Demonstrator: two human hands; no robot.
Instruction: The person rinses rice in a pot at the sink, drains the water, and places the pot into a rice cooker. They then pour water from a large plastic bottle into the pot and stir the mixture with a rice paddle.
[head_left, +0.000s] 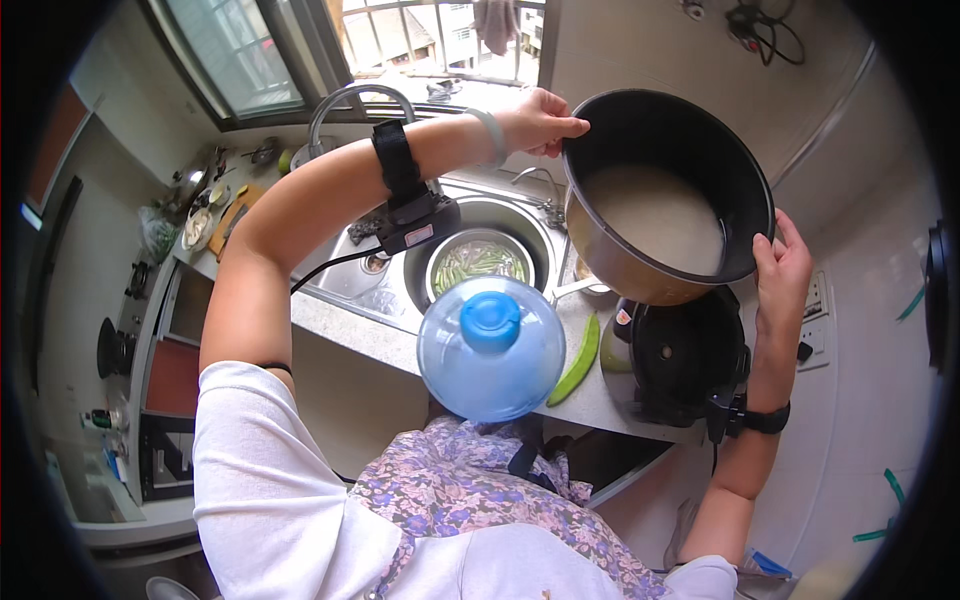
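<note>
My left hand (546, 122) pinches the left rim of a dark-lined rice cooker inner pot (675, 142). On the pot's right rim is my right hand (781, 262), thumb at the edge. Cloudy whitish liquid lies in the tilted pot; whether rice is beneath it, I cannot tell. Under the pot stands the rice cooker body (686, 352), its dark cavity uncovered. Left of the cooker, a long green pod (576, 364) lies on the counter (352, 330). A water jug with a blue cap (490, 322) stands in front of me.
In the sink (551, 255) sits a metal bowl (531, 279) of green pieces in water. A curved faucet (360, 90) rises behind my left forearm. A white handle (574, 288) juts out beneath the pot. At the left are a cutting board (244, 204) and a plate (196, 229). Sockets (814, 341) are on the right wall.
</note>
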